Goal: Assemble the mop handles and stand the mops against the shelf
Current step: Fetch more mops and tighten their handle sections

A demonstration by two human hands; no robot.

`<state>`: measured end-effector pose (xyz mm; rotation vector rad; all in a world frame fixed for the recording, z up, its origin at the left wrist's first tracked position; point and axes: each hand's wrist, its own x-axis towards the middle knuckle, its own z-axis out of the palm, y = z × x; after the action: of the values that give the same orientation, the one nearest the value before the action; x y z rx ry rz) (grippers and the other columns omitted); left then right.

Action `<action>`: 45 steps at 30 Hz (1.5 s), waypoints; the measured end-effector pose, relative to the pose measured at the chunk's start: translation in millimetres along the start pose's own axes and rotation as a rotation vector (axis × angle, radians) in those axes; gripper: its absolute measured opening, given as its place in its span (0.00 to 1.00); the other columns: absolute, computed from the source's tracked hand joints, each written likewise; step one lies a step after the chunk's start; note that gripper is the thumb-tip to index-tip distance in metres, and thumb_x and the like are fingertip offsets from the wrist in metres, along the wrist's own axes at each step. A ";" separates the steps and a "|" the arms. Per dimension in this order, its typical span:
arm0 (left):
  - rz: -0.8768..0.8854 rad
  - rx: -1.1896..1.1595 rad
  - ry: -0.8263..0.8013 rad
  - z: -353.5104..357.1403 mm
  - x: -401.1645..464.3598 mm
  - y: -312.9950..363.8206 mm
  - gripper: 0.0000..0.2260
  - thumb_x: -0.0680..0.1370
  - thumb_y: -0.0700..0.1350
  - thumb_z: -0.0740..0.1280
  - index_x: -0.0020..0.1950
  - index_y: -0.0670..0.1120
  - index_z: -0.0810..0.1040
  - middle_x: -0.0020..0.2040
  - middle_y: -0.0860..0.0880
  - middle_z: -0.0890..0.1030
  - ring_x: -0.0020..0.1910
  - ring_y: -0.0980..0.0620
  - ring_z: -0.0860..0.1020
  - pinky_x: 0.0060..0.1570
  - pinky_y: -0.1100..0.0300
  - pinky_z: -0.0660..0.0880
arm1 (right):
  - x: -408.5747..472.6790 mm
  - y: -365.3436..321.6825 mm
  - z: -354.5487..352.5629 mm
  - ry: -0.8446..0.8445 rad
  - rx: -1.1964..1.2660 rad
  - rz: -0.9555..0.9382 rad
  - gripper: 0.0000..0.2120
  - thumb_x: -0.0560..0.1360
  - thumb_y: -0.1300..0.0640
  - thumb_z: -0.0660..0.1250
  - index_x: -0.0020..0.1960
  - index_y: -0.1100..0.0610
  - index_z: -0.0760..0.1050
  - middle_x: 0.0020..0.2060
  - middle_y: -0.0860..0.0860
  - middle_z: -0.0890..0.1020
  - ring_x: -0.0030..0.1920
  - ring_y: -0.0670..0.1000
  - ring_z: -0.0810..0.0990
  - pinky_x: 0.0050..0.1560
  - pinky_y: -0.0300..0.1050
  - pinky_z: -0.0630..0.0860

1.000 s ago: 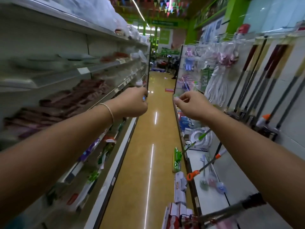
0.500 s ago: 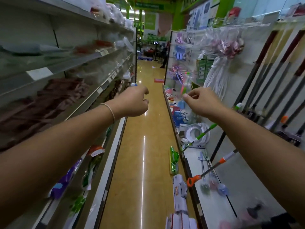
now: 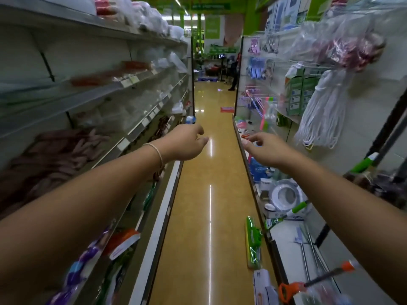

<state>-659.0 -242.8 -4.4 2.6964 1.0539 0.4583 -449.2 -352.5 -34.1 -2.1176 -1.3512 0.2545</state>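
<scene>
Shop aisle ran ahead between stocked shelves. My left hand [image 3: 185,143] and right hand [image 3: 267,149] were both stretched forward, fingers loosely spread, holding nothing. I judged myself between mops: the green mop [image 3: 253,241] leaned on the right shelf [image 3: 286,236], and the orange-fitted handle [image 3: 317,280], cut off below, called for pickup. Shelf goods blurred.

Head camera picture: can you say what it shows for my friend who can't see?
Two bare arms reach down a shop aisle, left hand and right hand open, holding nothing. A green flat mop leans on the right-hand shelf.
</scene>
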 end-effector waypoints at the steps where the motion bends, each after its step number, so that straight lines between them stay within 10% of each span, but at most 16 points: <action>1: 0.003 -0.002 -0.001 4.7 18.0 -2.0 0.21 0.81 0.56 0.57 0.68 0.45 0.71 0.60 0.46 0.78 0.55 0.50 0.77 0.51 0.57 0.75 | 16.6 6.6 -0.8 0.004 -0.006 -0.002 0.30 0.78 0.37 0.60 0.70 0.57 0.72 0.67 0.57 0.75 0.65 0.57 0.75 0.62 0.58 0.76; 14: 0.004 -0.053 -0.201 101.3 193.9 -23.4 0.23 0.81 0.57 0.58 0.71 0.46 0.68 0.66 0.44 0.75 0.62 0.46 0.75 0.58 0.55 0.74 | 144.9 117.9 14.9 0.010 -0.081 0.199 0.27 0.79 0.41 0.60 0.67 0.61 0.74 0.63 0.59 0.79 0.61 0.59 0.78 0.62 0.53 0.75; 25: 0.344 0.154 -0.539 164.3 380.2 -38.2 0.22 0.81 0.58 0.57 0.70 0.47 0.70 0.65 0.44 0.76 0.61 0.45 0.75 0.58 0.53 0.71 | 232.7 201.1 15.8 0.060 -0.123 0.560 0.25 0.82 0.45 0.58 0.68 0.63 0.73 0.66 0.62 0.77 0.65 0.60 0.76 0.64 0.48 0.71; 32: 0.567 0.145 -0.563 203.8 489.5 -11.9 0.18 0.80 0.58 0.58 0.61 0.46 0.74 0.60 0.42 0.78 0.54 0.43 0.75 0.54 0.53 0.72 | 243.7 244.7 22.1 0.165 -0.065 0.810 0.22 0.81 0.45 0.60 0.53 0.64 0.80 0.52 0.63 0.83 0.53 0.60 0.81 0.55 0.51 0.77; 45: 0.765 0.057 -0.607 303.7 580.5 85.8 0.22 0.80 0.57 0.59 0.67 0.44 0.70 0.63 0.41 0.76 0.58 0.42 0.75 0.51 0.55 0.70 | 316.6 344.4 -12.2 0.222 -0.051 0.926 0.28 0.80 0.42 0.59 0.70 0.62 0.72 0.67 0.61 0.76 0.66 0.60 0.75 0.67 0.54 0.71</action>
<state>-92.4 69.4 -139.2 2.8934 -0.1380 -0.2955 -36.9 -182.6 -175.8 -2.5847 -0.1812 0.3314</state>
